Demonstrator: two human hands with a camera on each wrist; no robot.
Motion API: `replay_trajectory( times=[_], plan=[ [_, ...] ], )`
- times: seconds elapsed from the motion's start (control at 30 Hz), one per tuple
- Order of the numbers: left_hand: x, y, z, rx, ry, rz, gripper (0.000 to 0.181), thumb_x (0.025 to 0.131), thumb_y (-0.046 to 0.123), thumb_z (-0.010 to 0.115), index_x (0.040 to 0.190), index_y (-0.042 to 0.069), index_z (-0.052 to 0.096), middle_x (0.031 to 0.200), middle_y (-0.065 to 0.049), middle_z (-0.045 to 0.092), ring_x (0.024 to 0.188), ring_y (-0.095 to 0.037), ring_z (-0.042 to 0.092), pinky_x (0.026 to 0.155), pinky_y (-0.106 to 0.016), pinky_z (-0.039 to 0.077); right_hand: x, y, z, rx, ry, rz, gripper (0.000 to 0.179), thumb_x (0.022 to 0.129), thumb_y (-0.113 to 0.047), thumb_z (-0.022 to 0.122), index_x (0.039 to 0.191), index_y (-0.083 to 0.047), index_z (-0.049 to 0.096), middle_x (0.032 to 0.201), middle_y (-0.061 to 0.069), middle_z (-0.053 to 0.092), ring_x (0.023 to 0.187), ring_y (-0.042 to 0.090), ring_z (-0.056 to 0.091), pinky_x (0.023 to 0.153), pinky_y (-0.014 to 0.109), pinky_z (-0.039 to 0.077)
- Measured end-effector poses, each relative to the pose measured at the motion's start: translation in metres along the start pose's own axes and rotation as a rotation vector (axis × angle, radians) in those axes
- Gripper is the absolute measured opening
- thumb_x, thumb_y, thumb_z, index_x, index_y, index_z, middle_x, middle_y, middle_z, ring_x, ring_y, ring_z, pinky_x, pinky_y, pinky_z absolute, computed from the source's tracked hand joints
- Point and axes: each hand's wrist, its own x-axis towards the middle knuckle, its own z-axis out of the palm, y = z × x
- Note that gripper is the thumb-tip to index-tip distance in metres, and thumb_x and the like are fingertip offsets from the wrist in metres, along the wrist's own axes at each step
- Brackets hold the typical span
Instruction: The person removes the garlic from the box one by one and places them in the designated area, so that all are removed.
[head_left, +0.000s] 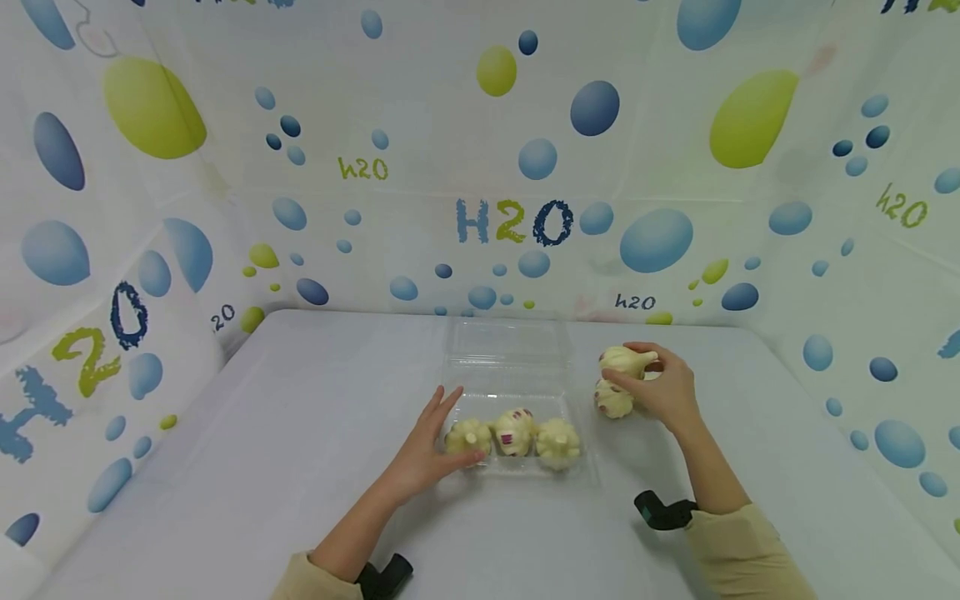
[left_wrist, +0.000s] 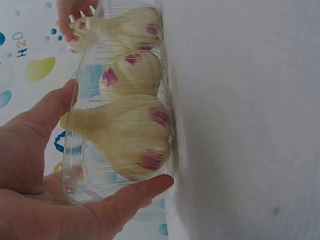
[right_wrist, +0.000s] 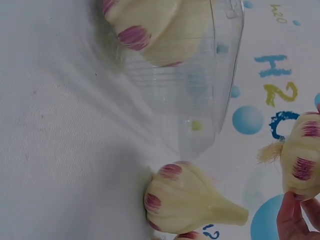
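Observation:
A clear plastic clamshell box point(head_left: 517, 472) lies on the table with its lid point(head_left: 510, 342) folded back. Three garlic bulbs sit in it: one at left point(head_left: 467, 437), one in the middle point(head_left: 514, 432) and one at right point(head_left: 558, 443). My left hand point(head_left: 427, 454) spreads around the box's left end, its thumb along the front wall. To the right of the box, my right hand point(head_left: 667, 387) pinches a garlic bulb point(right_wrist: 302, 155) above the table. Below it stands another garlic bulb point(right_wrist: 185, 200), with part of a further bulb point(right_wrist: 190, 236) beside it.
A white cloth covers the table point(head_left: 300, 400). Behind and at the sides hangs a white curtain point(head_left: 420, 100) with blue and green drops and H2O lettering. Black wrist devices point(head_left: 663, 510) show near both sleeves.

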Motion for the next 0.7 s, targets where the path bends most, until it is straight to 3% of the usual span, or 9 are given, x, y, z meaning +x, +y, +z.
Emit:
replay_trajectory(
  times=[0.17,0.4,0.7],
  plan=[
    [0.000,0.001,-0.001,-0.003,-0.003,0.005,0.090,0.072,0.036,0.077,0.145,0.022,0.026,0.152,-0.012,0.006,0.136,-0.038,0.010,0.098,-0.064,0.020,0.002,0.014,-0.006,0.059,0.024,0.002,0.054,0.071,-0.040,0.077,0.113,-0.011,0.062,0.103,0.012,0.054,0.085,0.022,0.044,0.051,0.026,0.043],
    [0.000,0.001,-0.001,-0.001,-0.006,0.013,0.090,0.073,0.035,0.077,0.145,0.022,0.026,0.152,-0.013,0.007,0.135,-0.040,0.012,0.097,-0.065,0.021,-0.002,0.015,-0.021,0.019,0.005,0.017,0.059,0.075,-0.042,0.073,0.118,-0.006,0.058,0.113,0.017,0.052,0.089,0.026,0.047,0.058,0.026,0.046],
    [0.001,0.001,-0.001,-0.011,-0.003,0.012,0.091,0.072,0.034,0.077,0.145,0.021,0.025,0.152,-0.013,0.007,0.136,-0.039,0.010,0.098,-0.065,0.020,0.002,0.024,-0.040,0.030,0.053,0.037,0.058,0.077,-0.037,0.073,0.121,-0.003,0.056,0.115,0.015,0.051,0.087,0.021,0.049,0.056,0.020,0.044]
  ],
)
